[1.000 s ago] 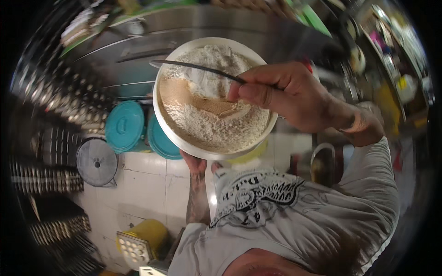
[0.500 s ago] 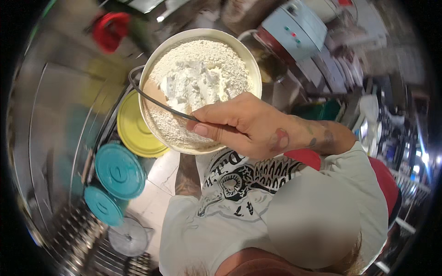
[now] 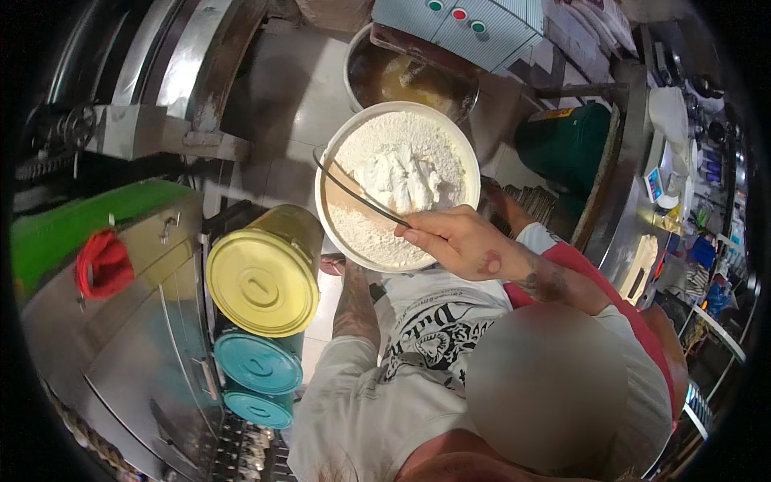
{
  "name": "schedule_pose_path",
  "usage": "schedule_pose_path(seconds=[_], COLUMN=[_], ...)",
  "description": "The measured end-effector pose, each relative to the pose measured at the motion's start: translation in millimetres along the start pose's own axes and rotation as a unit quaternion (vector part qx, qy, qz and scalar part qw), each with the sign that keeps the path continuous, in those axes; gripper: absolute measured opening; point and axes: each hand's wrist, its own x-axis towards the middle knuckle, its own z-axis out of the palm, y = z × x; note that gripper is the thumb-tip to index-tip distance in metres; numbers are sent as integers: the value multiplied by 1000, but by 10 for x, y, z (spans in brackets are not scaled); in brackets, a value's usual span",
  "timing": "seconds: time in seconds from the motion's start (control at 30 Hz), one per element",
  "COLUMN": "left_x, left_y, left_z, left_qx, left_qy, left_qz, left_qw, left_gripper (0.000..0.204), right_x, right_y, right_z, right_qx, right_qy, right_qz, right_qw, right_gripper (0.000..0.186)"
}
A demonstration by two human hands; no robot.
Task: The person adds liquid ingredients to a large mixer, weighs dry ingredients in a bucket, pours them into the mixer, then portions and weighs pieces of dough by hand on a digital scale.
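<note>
A round, cream-coloured bucket [image 3: 328,233] is held up in front of my body. White flour [image 3: 365,140] fills it, with a paler lump of soft white powder [image 3: 405,178] on top and a tan patch beside the lump. My right hand [image 3: 450,241] pinches the thin dark wire handle [image 3: 357,191] between thumb and fingers, above the bucket's near rim. My left forearm [image 3: 357,309] reaches up to the bucket's near left side. Beneath the bucket my left hand is hidden, so its grip does not show.
Beyond the bucket stands a large round metal bowl [image 3: 350,72] with brownish contents, beside a grey machine [image 3: 458,36] with coloured buttons. Yellow-lidded [image 3: 261,281] and teal-lidded tubs [image 3: 257,361] line the left, next to a steel cabinet [image 3: 144,321]. A dark green bin [image 3: 566,145] sits at right.
My view has swung, bringing the large metal bowl and the machine closer to the bucket. The bucket sits further right in the picture; my right hand still holds its handle.
</note>
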Motion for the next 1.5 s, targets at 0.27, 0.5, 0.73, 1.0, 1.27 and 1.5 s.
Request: schedule_pose_path(seconds=[0.27,0.5,0.73,1.0,1.27,1.5], left_x=[35,-704,-1537,-1925,-2092,-2284], left_y=[-111,28,465,702,1039,1174], left_z=[-262,-77,456,788,1319,1716], left_qx=[64,7,71,96,72,75], left_qy=[88,197,148,115,79,63], left_qz=[-26,-71,-25,5,-6,-6], left_qw=[994,978,986,989,994,995], left_gripper=[94,75,60,50,41,42], right_x=[371,653,829,786,793,738], right_y=[770,1156,1211,1131,1385,1302], right_z=[-345,-591,-795,-650,-390,-625], right_qx=[43,44,13,-78,-108,-55], right_qy=[-32,-42,-9,157,243,222], right_qz=[47,61,42,31,27,53], right_qw=[997,996,999,984,964,972], right_gripper=[27,24,24,19,14,14])
